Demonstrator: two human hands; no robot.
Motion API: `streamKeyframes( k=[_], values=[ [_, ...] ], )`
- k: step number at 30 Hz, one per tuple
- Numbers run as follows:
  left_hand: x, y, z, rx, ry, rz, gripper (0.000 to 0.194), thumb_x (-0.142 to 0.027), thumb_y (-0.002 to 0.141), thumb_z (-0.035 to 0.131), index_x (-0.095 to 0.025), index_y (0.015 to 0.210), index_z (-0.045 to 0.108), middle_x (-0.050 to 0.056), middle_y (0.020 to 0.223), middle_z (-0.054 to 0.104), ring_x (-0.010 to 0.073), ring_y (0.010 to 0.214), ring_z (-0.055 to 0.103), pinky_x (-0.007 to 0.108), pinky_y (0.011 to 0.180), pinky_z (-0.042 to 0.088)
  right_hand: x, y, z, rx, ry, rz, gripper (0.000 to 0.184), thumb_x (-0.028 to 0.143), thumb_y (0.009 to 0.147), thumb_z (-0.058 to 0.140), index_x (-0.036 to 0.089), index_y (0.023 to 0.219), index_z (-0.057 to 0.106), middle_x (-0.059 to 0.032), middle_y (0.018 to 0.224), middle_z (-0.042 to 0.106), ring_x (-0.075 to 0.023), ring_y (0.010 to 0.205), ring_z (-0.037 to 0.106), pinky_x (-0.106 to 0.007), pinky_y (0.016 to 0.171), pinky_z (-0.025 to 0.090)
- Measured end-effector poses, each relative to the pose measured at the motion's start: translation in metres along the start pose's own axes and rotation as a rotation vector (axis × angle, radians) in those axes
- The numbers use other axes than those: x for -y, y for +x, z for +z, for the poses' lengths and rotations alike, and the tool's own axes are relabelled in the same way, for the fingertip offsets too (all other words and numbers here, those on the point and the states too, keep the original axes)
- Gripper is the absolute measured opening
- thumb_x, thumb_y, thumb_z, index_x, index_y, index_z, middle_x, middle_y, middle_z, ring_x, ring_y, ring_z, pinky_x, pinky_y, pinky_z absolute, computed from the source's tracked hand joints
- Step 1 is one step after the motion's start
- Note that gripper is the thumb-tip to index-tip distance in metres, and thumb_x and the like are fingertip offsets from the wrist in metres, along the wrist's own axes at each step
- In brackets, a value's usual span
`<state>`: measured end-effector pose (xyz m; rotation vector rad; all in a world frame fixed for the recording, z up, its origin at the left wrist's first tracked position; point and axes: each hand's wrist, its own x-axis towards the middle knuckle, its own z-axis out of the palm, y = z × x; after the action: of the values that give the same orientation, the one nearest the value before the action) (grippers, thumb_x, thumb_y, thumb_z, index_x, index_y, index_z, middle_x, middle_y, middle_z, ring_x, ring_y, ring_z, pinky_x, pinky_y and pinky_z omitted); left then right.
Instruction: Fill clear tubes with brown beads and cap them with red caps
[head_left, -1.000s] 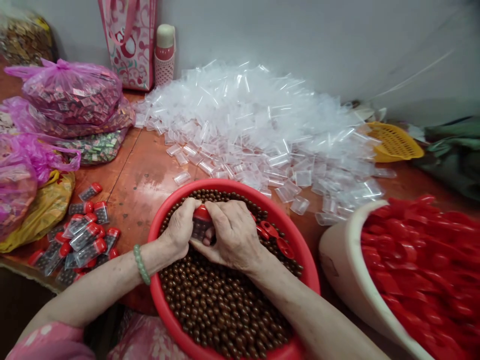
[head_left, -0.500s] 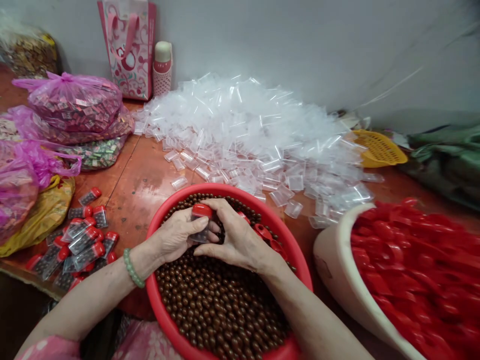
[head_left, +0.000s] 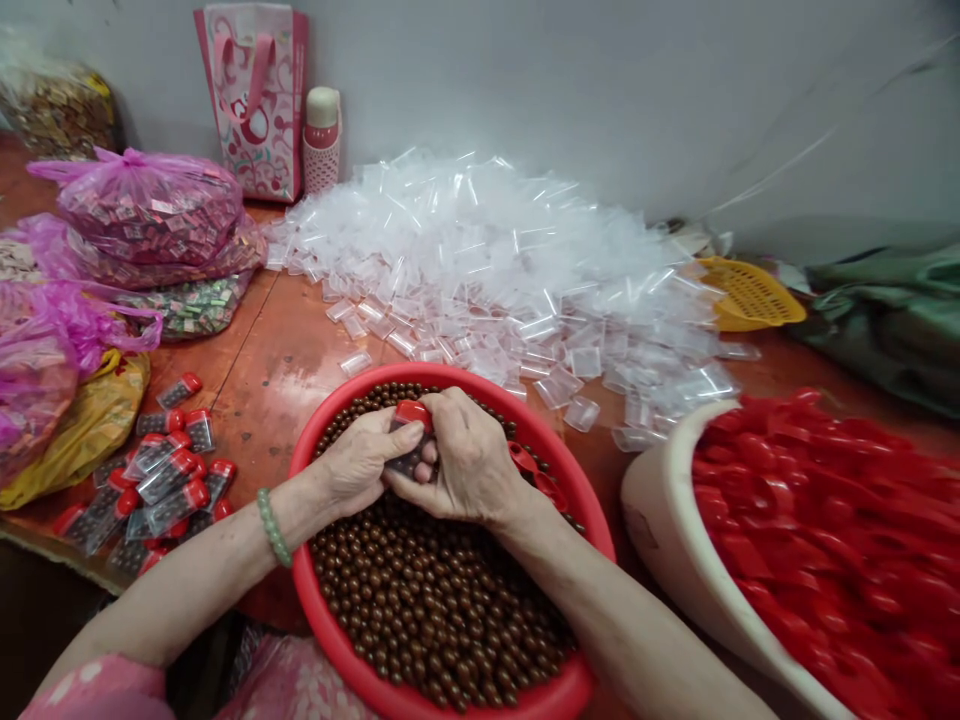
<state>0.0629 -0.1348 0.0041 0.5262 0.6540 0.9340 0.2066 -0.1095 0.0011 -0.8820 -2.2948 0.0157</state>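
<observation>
A small clear plastic box with a red cap point(head_left: 412, 413) and dark balls inside is held over the red basin point(head_left: 301, 560). My left hand point(head_left: 352, 465) grips its left side, thumb lying across the front. Around its right side my right hand point(head_left: 469, 455) is closed, fingers curled against the box and partly hidden. Below both hands, shiny brown balls point(head_left: 442, 610) fill the basin. A few loose red caps point(head_left: 536, 475) lie on the balls just right of my right hand.
Filled red-capped boxes point(head_left: 180, 480) are heaped at left beside pink plastic bags point(head_left: 150, 210). Behind the basin spreads a large pile of clear empty boxes point(head_left: 487, 260). A white bucket point(head_left: 660, 500) of red caps point(head_left: 832, 540) stands at right, near a yellow basket point(head_left: 754, 295).
My right hand has closed in on the box, its fingers curling from an open spread to a grip. The left hand keeps its hold on the box.
</observation>
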Motion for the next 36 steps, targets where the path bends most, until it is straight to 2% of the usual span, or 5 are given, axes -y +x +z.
streamKeyframes(
  k=[11,20,28,32,36],
  values=[
    [-0.009,-0.048,-0.015,-0.260,0.422,0.160,0.043,-0.060,0.084,0.053,-0.017,0.090,0.053,-0.001,0.067,0.059,0.0093,0.054,0.055,0.020,0.054,0.046,0.022,-0.008,-0.003,0.249,0.017,-0.128,0.079,0.054,0.085,0.058,0.006,0.140,0.029,-0.0199,0.110,0.064,-0.0315,0.097,0.062,-0.046,0.081,0.052],
    [-0.035,-0.176,-0.120,-1.359,1.964,0.171,0.038,-0.046,0.091,0.042,-0.016,0.104,0.062,0.009,0.075,0.066,0.0253,0.070,0.062,0.035,0.068,0.047,0.004,-0.013,-0.004,0.516,0.014,0.009,0.031,0.031,0.094,0.052,0.012,0.118,0.057,-0.0144,0.108,0.065,-0.0269,0.098,0.065,-0.042,0.083,0.056],
    [-0.051,-0.066,-0.130,-0.800,1.959,0.580,0.029,-0.031,0.095,0.041,-0.013,0.108,0.060,0.013,0.111,0.065,0.0239,0.106,0.060,0.039,0.098,0.046,-0.013,-0.010,-0.015,0.357,0.001,0.147,0.020,0.024,0.096,0.047,0.015,0.100,0.065,-0.0094,0.093,0.068,-0.0218,0.084,0.066,-0.036,0.078,0.056],
    [-0.050,0.036,-0.116,-0.336,1.784,0.465,0.031,-0.028,0.096,0.041,-0.014,0.115,0.061,0.012,0.125,0.061,0.0207,0.114,0.058,0.036,0.102,0.045,-0.033,-0.015,-0.026,0.205,0.026,0.320,0.018,0.019,0.095,0.047,0.018,0.097,0.065,-0.0067,0.091,0.070,-0.0185,0.080,0.067,-0.032,0.077,0.055],
    [-0.041,0.090,-0.119,-0.217,1.634,0.356,0.034,-0.032,0.091,0.054,-0.018,0.121,0.061,0.014,0.142,0.048,0.0271,0.134,0.043,0.045,0.113,0.034,-0.045,-0.021,-0.031,0.160,0.048,0.398,0.017,0.017,0.093,0.048,0.017,0.096,0.065,-0.0079,0.092,0.071,-0.0188,0.082,0.068,-0.031,0.078,0.053]
  ],
)
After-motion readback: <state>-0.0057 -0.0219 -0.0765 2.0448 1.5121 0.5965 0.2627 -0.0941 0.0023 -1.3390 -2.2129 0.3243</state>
